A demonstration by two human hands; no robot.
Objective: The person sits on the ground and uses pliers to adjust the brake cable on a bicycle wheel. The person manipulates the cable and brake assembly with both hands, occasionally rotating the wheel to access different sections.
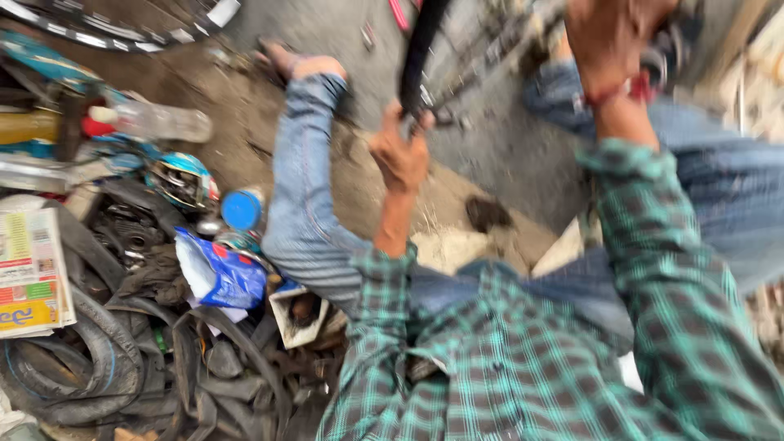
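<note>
The picture is motion-blurred. My left hand (400, 151) is closed around a black rubber tyre or tube (416, 53) that runs up to the top edge. My right hand (616, 37) is raised at the top right, with a red thread on its wrist, gripping a blurred dark metal part (665, 57); its exact kind is unclear. Both arms wear green checked sleeves. My knees in blue jeans (306, 188) frame the grey floor below.
A heap of old black tyres and tubes (90, 359) lies at the lower left, with a folded newspaper (28, 273), a blue plastic bag (224, 278), a blue round tin (242, 210) and a plastic bottle (159, 122). A sandalled foot (282, 59) rests on the concrete.
</note>
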